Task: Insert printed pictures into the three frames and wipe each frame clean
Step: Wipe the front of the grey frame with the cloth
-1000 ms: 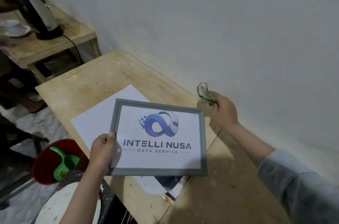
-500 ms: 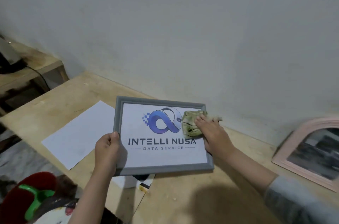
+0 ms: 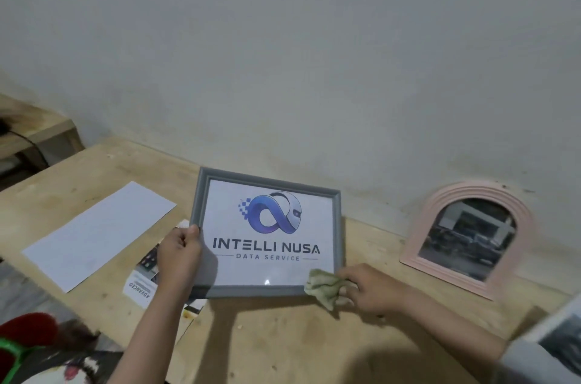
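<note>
A grey rectangular frame point(image 3: 270, 181) holding a printed logo picture is tilted up above the wooden table point(image 3: 283, 339). My left hand point(image 3: 179, 254) grips its left edge, thumb on the front. My right hand point(image 3: 371, 289) holds a crumpled greenish cloth point(image 3: 325, 286) against the frame's lower right corner. A pink arched frame point(image 3: 515, 257) with a dark picture in it leans against the wall to the right. A third frame point(image 3: 559, 333) shows only in part at the right edge.
A blank white sheet point(image 3: 94, 235) lies on the table to the left. Printed leaflets point(image 3: 141, 286) lie under the grey frame near the table's front edge. A red bucket with a green scoop point(image 3: 22, 342) sits below left. A lower wooden shelf point(image 3: 34, 128) stands at far left.
My right hand picked the cloth up by the wall, brought it to the glass near the logo, then wiped down to the lower right corner. The view swung right, revealing the pink frame.
</note>
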`<state>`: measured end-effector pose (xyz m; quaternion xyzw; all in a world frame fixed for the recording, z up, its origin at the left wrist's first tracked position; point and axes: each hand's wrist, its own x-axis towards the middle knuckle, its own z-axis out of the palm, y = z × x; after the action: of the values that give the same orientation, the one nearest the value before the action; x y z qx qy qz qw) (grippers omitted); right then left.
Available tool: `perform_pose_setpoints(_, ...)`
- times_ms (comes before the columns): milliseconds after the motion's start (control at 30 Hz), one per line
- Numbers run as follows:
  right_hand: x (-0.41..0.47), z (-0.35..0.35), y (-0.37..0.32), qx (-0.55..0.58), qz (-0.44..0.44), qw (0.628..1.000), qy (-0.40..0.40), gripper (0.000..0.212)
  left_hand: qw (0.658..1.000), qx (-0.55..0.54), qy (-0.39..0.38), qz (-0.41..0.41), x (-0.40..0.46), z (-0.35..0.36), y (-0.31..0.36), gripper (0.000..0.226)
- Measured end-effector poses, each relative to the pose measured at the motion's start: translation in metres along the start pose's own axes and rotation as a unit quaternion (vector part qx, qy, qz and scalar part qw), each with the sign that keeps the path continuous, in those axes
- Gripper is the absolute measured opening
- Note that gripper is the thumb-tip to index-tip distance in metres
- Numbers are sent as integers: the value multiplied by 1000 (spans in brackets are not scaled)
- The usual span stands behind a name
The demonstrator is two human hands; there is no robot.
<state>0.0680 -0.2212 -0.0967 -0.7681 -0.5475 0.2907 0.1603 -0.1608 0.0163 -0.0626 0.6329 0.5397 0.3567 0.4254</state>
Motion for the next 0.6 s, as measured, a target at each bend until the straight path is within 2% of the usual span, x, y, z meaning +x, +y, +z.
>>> perform_pose_setpoints(33,0,-14,-1,1,0,999,-32,14,1000,1,2,2,-2,3,1,35)
perform_pose_setpoints(100,2,-38,3,13,-2,1000,-12,13,1000,-3,-5,9,-4,12,3,36)
perform_pose_setpoints(200,8,-64,7,69,-21,984,162,25,999,2,-27,33,-4,23,8,32)
perform_pose_setpoints(267,18,-75,11,-5,-77,951,301,42,998,-3,-47,45,-7,29,15,30)
perform_pose_setpoints(333,31,-78,21,-131,-125,910,372,54,997,-7,-67,48,-10,33,18,30)
perform_pose_setpoints(433,45,-63,38,-231,-153,893,355,61,996,-40,-80,30,-10,32,20,34)
perform_pose_setpoints(600,26,-23,38,-211,-178,896,347,68,996,-62,-55,27,-10,24,22,32)
